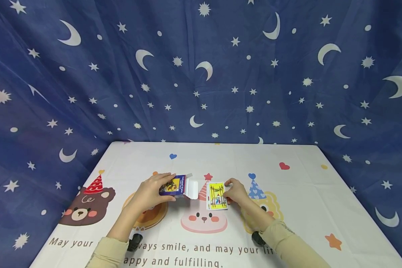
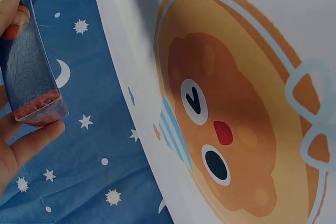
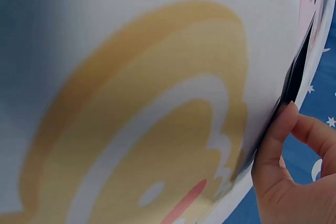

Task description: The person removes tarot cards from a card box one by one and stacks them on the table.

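Observation:
My left hand [image 1: 150,191] grips a blue card box [image 1: 172,185] with a yellow picture, thumb and fingers on opposite sides. The box's white flap [image 1: 191,190] stands open toward the right. In the left wrist view the box [image 2: 31,61] appears at the left edge, with fingertips against its reddish end. Just right of the box is a small stack of tarot cards [image 1: 217,196], a yellow picture card on top. The right hand [image 1: 236,191] pinches the stack's right edge. In the right wrist view the cards [image 3: 297,74] show as a thin dark edge at the thumb.
A white tablecloth [image 1: 254,160] printed with cartoon animals and lettering covers the table. Blue cloth [image 1: 201,93] with moons and stars hangs behind and at both sides. Black wrist devices sit below the left wrist [image 1: 135,242] and the right wrist [image 1: 258,238].

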Tool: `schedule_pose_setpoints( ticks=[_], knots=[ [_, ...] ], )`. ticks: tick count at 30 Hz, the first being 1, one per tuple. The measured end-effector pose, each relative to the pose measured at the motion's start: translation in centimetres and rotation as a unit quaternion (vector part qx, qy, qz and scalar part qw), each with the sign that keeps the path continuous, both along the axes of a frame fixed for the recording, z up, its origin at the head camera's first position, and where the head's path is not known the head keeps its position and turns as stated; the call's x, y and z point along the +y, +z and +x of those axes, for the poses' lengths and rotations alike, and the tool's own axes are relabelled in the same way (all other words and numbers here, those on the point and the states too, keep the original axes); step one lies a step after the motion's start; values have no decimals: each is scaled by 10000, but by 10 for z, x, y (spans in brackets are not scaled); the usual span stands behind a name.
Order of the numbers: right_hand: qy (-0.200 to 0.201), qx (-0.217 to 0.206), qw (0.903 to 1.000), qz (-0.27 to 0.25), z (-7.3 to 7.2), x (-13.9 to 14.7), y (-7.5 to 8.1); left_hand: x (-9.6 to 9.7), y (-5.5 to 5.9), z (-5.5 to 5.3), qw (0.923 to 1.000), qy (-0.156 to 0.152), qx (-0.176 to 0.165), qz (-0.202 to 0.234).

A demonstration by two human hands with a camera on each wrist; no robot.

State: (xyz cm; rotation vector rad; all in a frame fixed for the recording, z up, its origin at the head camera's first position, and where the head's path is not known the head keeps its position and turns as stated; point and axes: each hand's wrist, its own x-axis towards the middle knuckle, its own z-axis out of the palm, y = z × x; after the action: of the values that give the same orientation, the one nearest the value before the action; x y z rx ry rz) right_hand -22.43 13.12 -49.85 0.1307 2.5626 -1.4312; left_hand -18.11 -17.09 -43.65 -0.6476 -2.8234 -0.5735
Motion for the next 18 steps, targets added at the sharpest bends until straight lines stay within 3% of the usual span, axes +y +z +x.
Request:
schedule_pose_setpoints(
  ticks=[8, 18],
  knots=[
    [76, 242, 9962, 836, 0, -5, 2, 1, 4, 2, 10000, -12, -70, 19],
    [285, 203, 9939, 1041, 0, -7, 6, 0, 3, 2, 10000, 13, -11, 12]
  ],
)
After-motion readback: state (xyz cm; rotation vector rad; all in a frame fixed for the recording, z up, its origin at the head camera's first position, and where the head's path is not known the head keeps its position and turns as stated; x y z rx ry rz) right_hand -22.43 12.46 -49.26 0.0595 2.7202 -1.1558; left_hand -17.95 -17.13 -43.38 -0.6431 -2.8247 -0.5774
